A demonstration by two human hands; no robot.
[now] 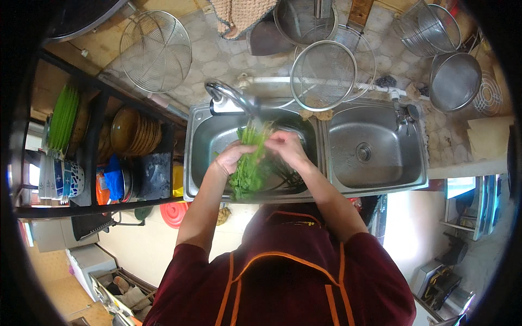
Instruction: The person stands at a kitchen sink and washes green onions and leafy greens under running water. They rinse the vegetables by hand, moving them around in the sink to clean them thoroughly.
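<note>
In the left bowl of a double stainless steel sink [212, 134], my left hand [233, 157] grips a bunch of leafy green herbs [246, 179] by its stems. The leaves hang toward me and the stem ends point at the faucet [234, 94]. Water appears to run from the spout onto the stems. My right hand [287, 148] pinches at the pale stem ends, its fingertips blurred. Below that hand lies a dark, shiny round vessel [304, 177], partly hidden by my forearm and the greens.
Wire strainers [324, 75] hang on the tiled wall behind the sink. The right bowl [346, 163] has a drain and its own tap [403, 122]. At left, a black shelf [96, 150] holds stacked brown plates [126, 130], patterned bowls [67, 179] and a green brush-like bundle [64, 118].
</note>
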